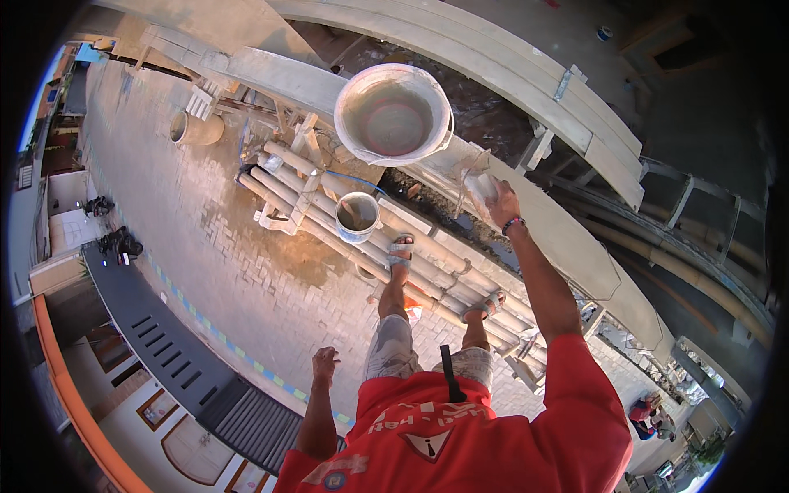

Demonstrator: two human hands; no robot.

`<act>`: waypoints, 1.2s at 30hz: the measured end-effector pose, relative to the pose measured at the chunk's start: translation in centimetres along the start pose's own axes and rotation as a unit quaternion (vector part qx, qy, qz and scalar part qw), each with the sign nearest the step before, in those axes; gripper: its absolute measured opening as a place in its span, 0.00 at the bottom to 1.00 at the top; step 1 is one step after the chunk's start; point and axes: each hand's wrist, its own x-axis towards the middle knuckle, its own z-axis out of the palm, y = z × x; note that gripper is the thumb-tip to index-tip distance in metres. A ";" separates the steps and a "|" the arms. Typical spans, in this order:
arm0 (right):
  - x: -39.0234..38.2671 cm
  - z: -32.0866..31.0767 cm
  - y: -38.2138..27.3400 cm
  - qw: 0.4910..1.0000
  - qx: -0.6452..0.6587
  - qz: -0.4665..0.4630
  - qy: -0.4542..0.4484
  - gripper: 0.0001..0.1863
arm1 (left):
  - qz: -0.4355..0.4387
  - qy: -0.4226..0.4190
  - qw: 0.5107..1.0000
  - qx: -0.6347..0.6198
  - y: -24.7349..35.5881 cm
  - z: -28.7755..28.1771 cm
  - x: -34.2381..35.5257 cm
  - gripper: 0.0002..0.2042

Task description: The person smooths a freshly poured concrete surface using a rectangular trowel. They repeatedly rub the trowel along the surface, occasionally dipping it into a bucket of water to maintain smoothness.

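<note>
My right hand (pixel 503 204) is closed on a pale grey, block-like thing (pixel 480 192) whose kind I cannot make out, held against the grey concrete ledge (pixel 567 226). To its left, a large whitish bucket (pixel 355 148), crusted with mortar and with a wire handle, rests on the same ledge; a grey layer covers its bottom. My left hand (pixel 325 366) hangs low at my side, fingers loosely bent and apart, holding nothing. Below the large bucket, a smaller white bucket (pixel 357 233) contains something greyish, with a stick-like piece in it.
I stand in sandals on bamboo poles (pixel 436 283) of a scaffold, above a paved street (pixel 222 238). A brown drum (pixel 197 128) stands at far left. Beyond the ledge runs a curved concrete beam (pixel 509 66). Another person (pixel 645 415) is down at lower right.
</note>
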 end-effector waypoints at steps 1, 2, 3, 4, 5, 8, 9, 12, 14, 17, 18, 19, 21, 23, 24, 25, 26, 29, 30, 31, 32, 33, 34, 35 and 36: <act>0.6 0.3 -0.6 0.999 -0.033 -0.001 -0.001 0.32 | -0.003 0.001 1.000 -0.004 -0.3 0.3 -0.2 0.14; 1.2 0.9 -0.9 0.999 -0.041 0.003 -0.002 0.31 | -0.005 0.002 1.000 -0.008 -0.5 0.4 -0.3 0.14; 1.8 1.5 -1.4 0.999 -0.048 0.008 -0.003 0.30 | 0.002 -0.011 1.000 -0.008 -0.7 0.4 -0.4 0.14; 2.4 2.1 -1.5 0.998 -0.057 0.012 -0.002 0.29 | 0.013 -0.014 1.000 -0.015 -0.4 0.6 -0.4 0.14; 3.0 2.7 -1.5 0.999 -0.046 0.009 0.010 0.29 | 0.024 -0.017 0.999 -0.023 -0.2 0.9 -0.3 0.14; 4.1 4.6 -1.0 0.999 -0.034 0.004 0.040 0.29 | 0.039 -0.023 0.999 -0.029 1.2 1.6 -0.3 0.14; 4.4 5.1 -0.6 0.998 -0.043 0.005 0.047 0.29 | 0.042 -0.025 0.998 -0.029 1.8 1.7 -0.2 0.15; 5.0 6.2 -1.4 0.998 -0.012 -0.012 0.059 0.32 | 0.054 -0.018 0.997 -0.047 2.3 1.3 0.1 0.14; 5.4 6.7 -1.3 0.997 0.010 -0.033 0.068 0.33 | 0.066 -0.014 0.997 -0.040 2.3 1.1 0.7 0.14; 6.0 7.4 -0.6 0.994 -0.002 -0.064 0.083 0.33 | 0.070 -0.010 0.997 -0.038 2.5 0.9 1.6 0.14; 6.0 7.5 -0.2 0.994 -0.023 -0.068 0.087 0.33 | 0.069 -0.009 0.997 -0.039 2.7 0.9 2.0 0.14; 5.8 7.7 -0.6 0.993 -0.042 -0.073 0.086 0.33 | 0.063 -0.009 0.997 -0.035 2.8 0.8 2.0 0.14; 5.6 7.4 -1.2 0.996 -0.039 -0.066 0.055 0.32 | 0.052 -0.012 0.998 -0.026 3.1 0.6 2.0 0.13; 5.3 7.5 -1.2 0.996 -0.043 -0.063 0.041 0.33 | 0.057 -0.019 0.997 -0.037 3.0 0.7 2.5 0.13; 5.3 7.5 -1.2 0.996 -0.047 -0.066 0.042 0.33 | 0.058 -0.022 0.997 -0.044 2.9 0.7 2.8 0.13; 5.4 7.6 -1.1 0.995 -0.049 -0.072 0.045 0.34 | 0.061 -0.024 0.997 -0.036 3.2 0.6 3.0 0.13; 5.6 7.7 -1.1 0.995 -0.052 -0.068 0.048 0.34 | 0.063 -0.026 0.997 -0.029 3.5 0.4 3.3 0.14; 5.7 8.2 -0.7 0.993 -0.062 -0.074 0.070 0.32 | 0.080 -0.022 0.996 -0.024 4.1 0.3 5.1 0.12; 5.6 8.2 -0.4 0.992 -0.084 -0.067 0.062 0.32 | 0.088 -0.018 0.996 -0.026 4.2 0.3 5.8 0.12; 5.5 8.1 0.2 0.991 -0.109 -0.060 0.055 0.31 | 0.097 -0.024 0.995 -0.029 4.9 0.3 6.6 0.12; 5.4 7.9 0.3 0.988 -0.134 -0.053 0.047 0.30 | 0.107 -0.025 0.993 -0.031 5.7 0.4 7.3 0.12; 5.3 7.6 0.4 0.986 -0.134 -0.069 0.072 0.29 | 0.118 -0.027 0.992 -0.032 6.6 0.5 8.0 0.11; 5.1 7.2 0.0 0.983 -0.132 -0.085 0.096 0.28 | 0.127 -0.028 0.991 -0.033 7.3 0.3 8.4 0.11; 4.7 6.6 -0.5 0.979 -0.133 -0.098 0.121 0.28 | 0.125 -0.027 0.991 -0.038 7.8 0.1 8.9 0.11; 4.0 6.0 -0.9 0.985 -0.103 -0.058 0.124 0.25 | 0.124 -0.026 0.991 -0.043 8.5 0.0 9.3 0.11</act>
